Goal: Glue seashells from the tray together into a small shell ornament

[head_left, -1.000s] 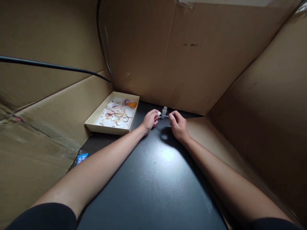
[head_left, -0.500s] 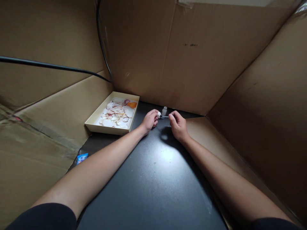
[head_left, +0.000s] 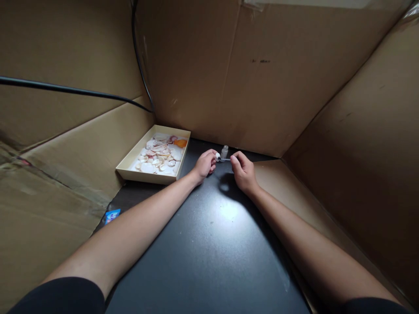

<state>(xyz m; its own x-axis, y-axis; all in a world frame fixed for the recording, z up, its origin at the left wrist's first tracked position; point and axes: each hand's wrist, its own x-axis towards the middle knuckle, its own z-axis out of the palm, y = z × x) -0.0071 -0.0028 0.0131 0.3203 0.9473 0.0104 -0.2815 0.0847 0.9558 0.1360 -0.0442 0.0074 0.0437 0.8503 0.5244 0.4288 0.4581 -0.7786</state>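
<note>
My left hand [head_left: 205, 163] is closed, pinching a small white shell [head_left: 218, 155] at its fingertips. Between finger and thumb, my right hand [head_left: 242, 170] grips a thin pale brush [head_left: 225, 159] that points left. Its dark tip meets or nearly meets the shell; too small to tell which. Just behind the brush a small clear bottle [head_left: 224, 151] stands upright with its mouth uncovered, its lower part partly covered by the brush. To the left of my left hand, a shallow cream box [head_left: 147, 177] holds many pale shells and one orange piece.
A small blue packet [head_left: 112, 216] lies at the left edge of the black table [head_left: 203, 261]. Cardboard walls [head_left: 262, 96] close in the back and both sides. A black cable [head_left: 81, 90] runs across the left wall. A cardboard flap [head_left: 278, 174] lies on the right.
</note>
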